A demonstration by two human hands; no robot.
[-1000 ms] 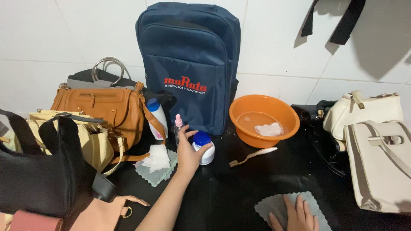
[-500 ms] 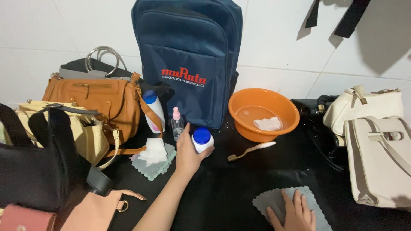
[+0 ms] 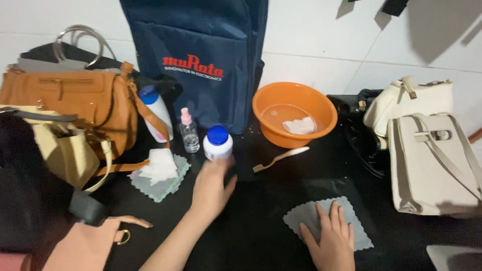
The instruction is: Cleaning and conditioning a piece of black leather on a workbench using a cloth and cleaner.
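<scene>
My left hand reaches forward and grips the base of a small white jar with a blue lid, which stands upright on the black tabletop. The hand is blurred. My right hand lies flat, fingers spread, on a grey scalloped cloth near the front edge. A pale toothbrush lies between the jar and an orange basin.
A navy backpack leans on the tiled wall. A spray bottle, a white bottle and folded cloths sit left of the jar. A tan bag, a yellow bag and a black bag crowd the left. Cream bags stand on the right.
My left hand has slid from the jar's side down to its base. The right hand stays on the grey cloth. The view has dropped and shifted right.
</scene>
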